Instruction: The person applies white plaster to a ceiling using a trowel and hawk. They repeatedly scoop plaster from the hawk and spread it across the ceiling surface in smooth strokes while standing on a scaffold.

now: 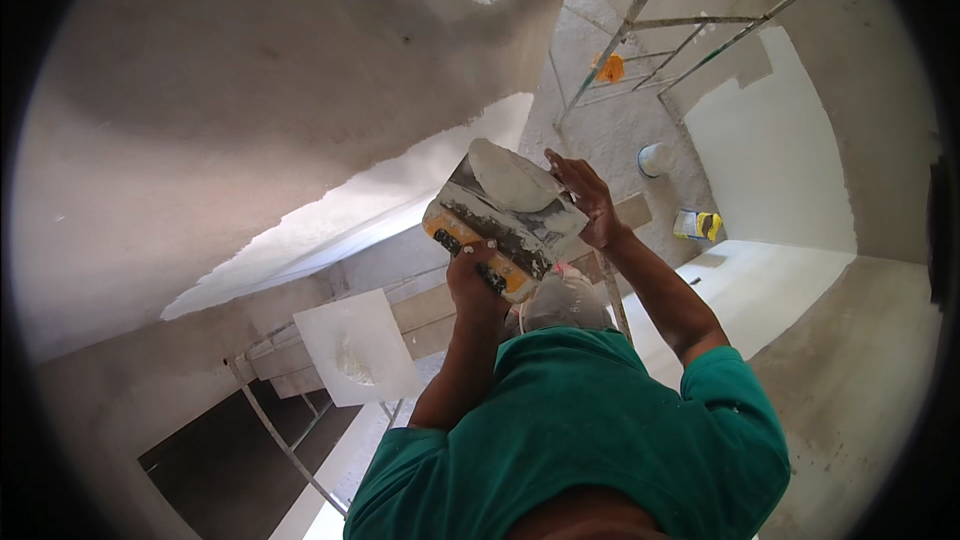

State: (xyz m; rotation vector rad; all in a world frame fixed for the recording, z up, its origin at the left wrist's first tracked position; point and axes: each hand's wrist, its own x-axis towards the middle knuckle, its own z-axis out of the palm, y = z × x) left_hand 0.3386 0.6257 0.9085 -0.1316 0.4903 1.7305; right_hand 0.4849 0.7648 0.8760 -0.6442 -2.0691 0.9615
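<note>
Green shirt (590, 430) cloth fills the space closest to the camera, behind both hands, with bare forearms reaching out from its short sleeves. Ahead of it, the left hand (472, 275) is closed on the yellow-and-black grip of a wide trowel (500, 230), thumb laid over the top. From that hand the metal blade spreads away and toward the right hand, bearing a thick mound of whitish paste (512, 178) on its far part. At the blade's right end sits the right hand (592, 200), its fingers extended and fairly straight; whether it grips a second tool there I cannot tell.

To the left of the left hand, and lower, is a white board (395, 325) with a small smear of pale paste (352, 358) on it. Beyond the right hand, on the floor, stands a whitish bucket (655, 160), with a yellow-and-white bag (697, 225) to that hand's right. Farther ahead of the right hand are an orange object (609, 67) and a metal scaffold frame (650, 22)
</note>
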